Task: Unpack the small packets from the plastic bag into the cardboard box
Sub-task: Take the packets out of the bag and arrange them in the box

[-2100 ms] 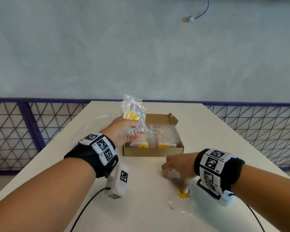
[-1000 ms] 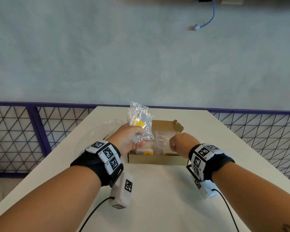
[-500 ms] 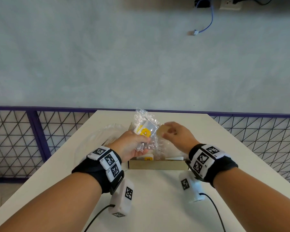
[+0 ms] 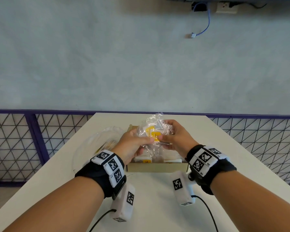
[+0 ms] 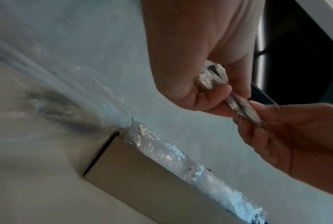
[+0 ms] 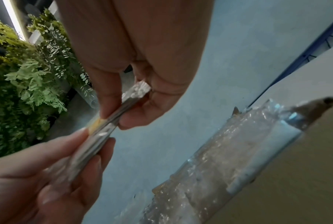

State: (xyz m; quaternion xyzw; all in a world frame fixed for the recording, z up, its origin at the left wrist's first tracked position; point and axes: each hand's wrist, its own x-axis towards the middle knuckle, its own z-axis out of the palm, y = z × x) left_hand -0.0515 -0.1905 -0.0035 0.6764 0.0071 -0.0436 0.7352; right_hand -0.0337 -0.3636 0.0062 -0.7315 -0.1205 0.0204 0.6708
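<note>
Both hands are raised together above the cardboard box [image 4: 157,167], each clamped on the same small bunch of clear packets [image 4: 153,131] w/ yellow labels. The left hand [image 4: 132,144] grips the bunch from the left side, thumb on the front, and the right hand [image 4: 176,139] pinches it from the right side, thumb tip just beside the left thumb tip. In the left wrist view the packets [image 5: 236,104] are seen edge-on, pressed between thumb and fingers of both hands; the right wrist view shows the same, w/ a bit of yellow at the pinch [image 6: 96,122]. The box stands approx. in the middle of the white surface [image 4: 157,198], directly under the hands, and more packets [image 4: 143,160] already lie inside it, their plastic sticking above the box wall [image 5: 161,148]. A crumpled clear plastic bag [image 4: 99,141] lies on the surface just left of the box; sth. yellowish shows through it, but I cannot tell what. Behind the surface is a purple railing [image 4: 32,139] and a grey wall [image 4: 107,56].
</note>
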